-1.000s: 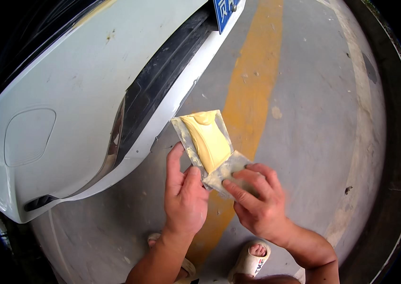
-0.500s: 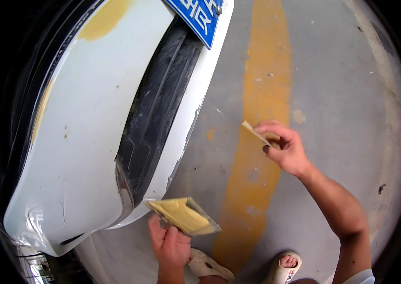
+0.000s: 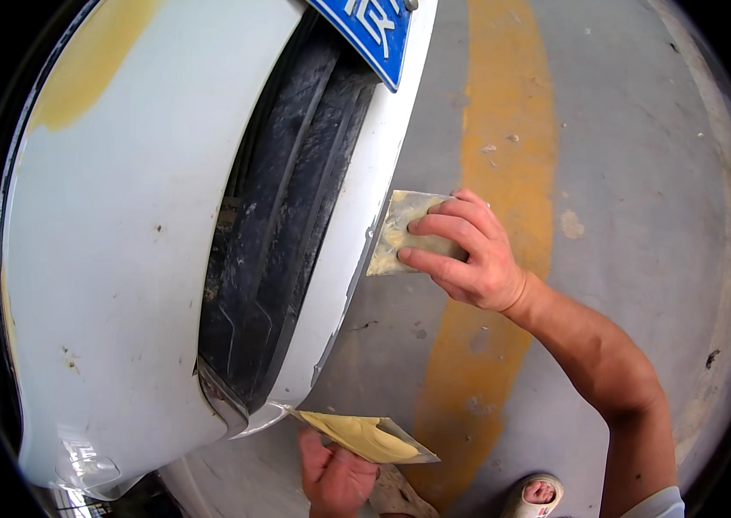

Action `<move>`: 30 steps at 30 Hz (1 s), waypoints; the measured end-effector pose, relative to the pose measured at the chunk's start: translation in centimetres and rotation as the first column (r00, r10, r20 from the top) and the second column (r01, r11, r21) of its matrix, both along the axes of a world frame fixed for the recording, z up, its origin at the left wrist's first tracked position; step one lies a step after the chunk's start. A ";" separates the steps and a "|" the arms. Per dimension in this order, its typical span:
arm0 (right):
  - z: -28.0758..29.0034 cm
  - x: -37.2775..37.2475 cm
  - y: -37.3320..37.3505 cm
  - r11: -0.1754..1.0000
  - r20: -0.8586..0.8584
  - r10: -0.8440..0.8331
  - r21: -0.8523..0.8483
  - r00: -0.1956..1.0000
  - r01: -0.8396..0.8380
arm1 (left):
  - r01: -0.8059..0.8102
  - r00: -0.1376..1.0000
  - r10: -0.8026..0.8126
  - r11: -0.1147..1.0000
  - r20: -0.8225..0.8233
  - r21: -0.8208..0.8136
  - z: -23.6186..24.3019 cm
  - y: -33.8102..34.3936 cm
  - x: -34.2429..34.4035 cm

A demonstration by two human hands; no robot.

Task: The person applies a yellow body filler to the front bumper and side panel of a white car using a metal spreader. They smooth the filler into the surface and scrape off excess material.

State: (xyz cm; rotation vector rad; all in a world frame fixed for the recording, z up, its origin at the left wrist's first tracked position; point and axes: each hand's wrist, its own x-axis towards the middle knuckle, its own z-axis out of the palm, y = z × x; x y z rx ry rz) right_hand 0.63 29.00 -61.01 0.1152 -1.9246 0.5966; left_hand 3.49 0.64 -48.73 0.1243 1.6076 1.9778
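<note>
Δ over last half-sec: spreader [image 3: 395, 228] in my R hand [image 3: 473, 259] has come L from over the yellow floor stripe [image 3: 508, 104] & turned its face to me; its L edge, just past my R fingertips, is now at lower lip of white bumper [image 3: 123, 259], touching or just beside, can't tell
Board [image 3: 407, 439] w/ yellow paste [image 3: 365, 436] stays low in my L hand [image 3: 339, 477], nearer me & left of R fingers, well apart; a sec ago the two plates met. My read: focus shifts from paste to bumper
R fingers: splayed on spreader's face, pinching it, thumb hidden
L fingers: pinching board's near side, paste above them, some hidden underneath
Writing: blue reg plate [image 3: 374, 34] up-left of R fingers, white chars, partly cut off; R sandal [image 3: 521, 508] below them, reddish print, too small to read; no label seen on spreader or board
</note>
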 end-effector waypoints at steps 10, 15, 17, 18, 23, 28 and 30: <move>-0.3 -0.7 -0.2 0.999 0.001 -0.041 0.015 0.999 0.041 | 0.193 0.979 -0.183 0.975 -0.095 0.107 0.0 2.2 -0.2; -0.4 -0.9 -0.3 0.999 0.004 -0.041 0.014 0.999 0.041 | 0.195 0.979 -0.184 0.972 -0.090 0.133 0.0 2.6 -0.2; -0.5 -1.0 -0.4 0.999 0.003 -0.042 0.017 0.999 0.041 | 0.178 0.981 -0.168 0.977 -0.092 0.113 -0.1 2.6 -0.1; -0.6 -1.1 -0.4 0.999 0.004 -0.042 0.021 0.999 0.042 | 0.181 0.980 -0.170 0.978 -0.100 0.105 -0.1 2.6 -0.1; -0.8 -0.7 -0.4 0.999 0.034 -0.040 0.011 0.999 0.039 | 0.224 0.971 -0.208 0.963 -0.116 0.148 -0.2 2.5 -0.4; -0.7 -0.6 -0.7 0.998 0.013 -0.063 -0.018 0.998 0.063 | 0.166 0.985 -0.154 0.973 -0.080 0.163 -0.2 2.5 -0.2; -0.7 -0.9 -0.9 0.998 -0.006 -0.065 -0.020 0.998 0.065 | 0.160 0.985 -0.149 0.976 -0.087 0.147 -0.1 2.4 -0.1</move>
